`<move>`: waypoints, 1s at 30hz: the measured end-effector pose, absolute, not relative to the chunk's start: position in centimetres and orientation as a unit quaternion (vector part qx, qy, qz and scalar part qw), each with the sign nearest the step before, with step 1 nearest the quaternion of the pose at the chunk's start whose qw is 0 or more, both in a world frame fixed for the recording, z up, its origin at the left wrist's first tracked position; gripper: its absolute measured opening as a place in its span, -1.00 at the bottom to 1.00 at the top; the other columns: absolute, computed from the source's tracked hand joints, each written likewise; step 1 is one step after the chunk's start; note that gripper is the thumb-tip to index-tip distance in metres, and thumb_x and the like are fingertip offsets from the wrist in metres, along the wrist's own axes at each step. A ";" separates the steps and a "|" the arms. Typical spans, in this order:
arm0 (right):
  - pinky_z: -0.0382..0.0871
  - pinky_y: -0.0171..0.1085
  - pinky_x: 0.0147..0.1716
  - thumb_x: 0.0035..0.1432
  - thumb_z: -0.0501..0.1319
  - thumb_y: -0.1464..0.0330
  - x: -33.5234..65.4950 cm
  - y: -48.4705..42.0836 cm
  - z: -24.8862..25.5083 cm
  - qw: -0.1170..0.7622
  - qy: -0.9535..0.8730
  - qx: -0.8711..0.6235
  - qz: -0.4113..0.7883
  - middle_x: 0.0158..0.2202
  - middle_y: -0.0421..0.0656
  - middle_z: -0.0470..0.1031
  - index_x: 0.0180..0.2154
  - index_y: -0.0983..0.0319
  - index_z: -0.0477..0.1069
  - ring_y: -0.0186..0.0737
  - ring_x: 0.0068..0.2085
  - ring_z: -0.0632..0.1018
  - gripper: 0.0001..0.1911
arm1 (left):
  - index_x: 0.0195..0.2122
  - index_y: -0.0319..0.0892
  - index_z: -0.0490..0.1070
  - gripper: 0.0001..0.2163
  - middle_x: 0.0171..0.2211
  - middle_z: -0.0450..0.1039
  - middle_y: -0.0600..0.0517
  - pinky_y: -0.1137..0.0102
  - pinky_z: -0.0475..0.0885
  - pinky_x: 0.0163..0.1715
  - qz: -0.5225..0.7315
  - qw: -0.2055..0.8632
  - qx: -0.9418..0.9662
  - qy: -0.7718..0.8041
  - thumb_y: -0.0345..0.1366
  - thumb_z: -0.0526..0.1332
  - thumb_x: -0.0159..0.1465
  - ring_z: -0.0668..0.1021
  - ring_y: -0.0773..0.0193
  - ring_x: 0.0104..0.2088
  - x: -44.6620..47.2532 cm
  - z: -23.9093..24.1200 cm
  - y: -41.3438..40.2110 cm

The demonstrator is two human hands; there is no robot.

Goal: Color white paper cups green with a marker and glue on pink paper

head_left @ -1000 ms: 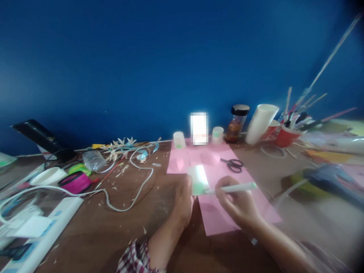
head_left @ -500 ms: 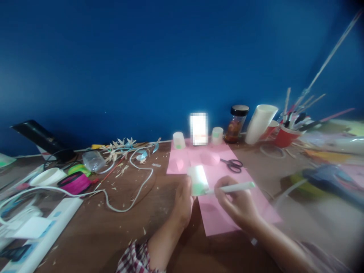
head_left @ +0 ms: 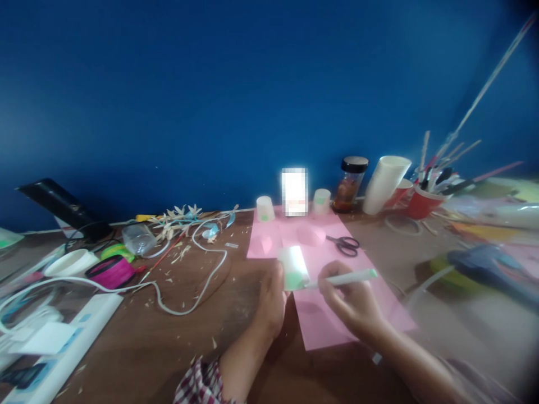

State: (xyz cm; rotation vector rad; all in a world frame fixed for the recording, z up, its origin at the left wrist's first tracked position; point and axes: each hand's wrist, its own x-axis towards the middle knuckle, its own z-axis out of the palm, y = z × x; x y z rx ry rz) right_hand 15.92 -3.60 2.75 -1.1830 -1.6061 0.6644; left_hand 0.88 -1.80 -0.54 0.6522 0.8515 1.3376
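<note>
My left hand (head_left: pixel 272 303) is closed on a small white paper cup (head_left: pixel 293 266) lying on its side above a pink paper sheet (head_left: pixel 320 320). A green patch shows on the cup's lower part. My right hand (head_left: pixel 351 300) grips a pale green marker (head_left: pixel 349 277) like a pen, and its tip touches the green patch. Both hands rest near the middle of the brown table (head_left: pixel 138 348).
Black scissors (head_left: pixel 344 243) lie on the pink sheet; two small cups (head_left: pixel 265 207) (head_left: pixel 322 200), a black-lidded jar (head_left: pixel 351 183), stacked white cups (head_left: pixel 385 182) and a red cup of sticks (head_left: pixel 423 201) stand behind. A white cable (head_left: pixel 202 286), pink thread spool (head_left: pixel 112 270) and power strip (head_left: pixel 67 348) lie left.
</note>
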 end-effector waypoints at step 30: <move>0.36 -0.37 -0.59 0.19 0.13 0.33 16.2 -3.5 2.5 0.524 -0.630 -0.526 0.227 -0.50 -0.19 0.47 -0.33 0.22 0.40 -0.32 -0.54 0.47 -0.88 | -0.07 -0.25 0.47 -0.59 -0.12 0.53 -0.16 0.17 0.37 -0.03 0.552 0.679 0.330 0.353 -0.01 0.09 0.31 0.53 0.05 -0.08 0.9 -0.4 -2.2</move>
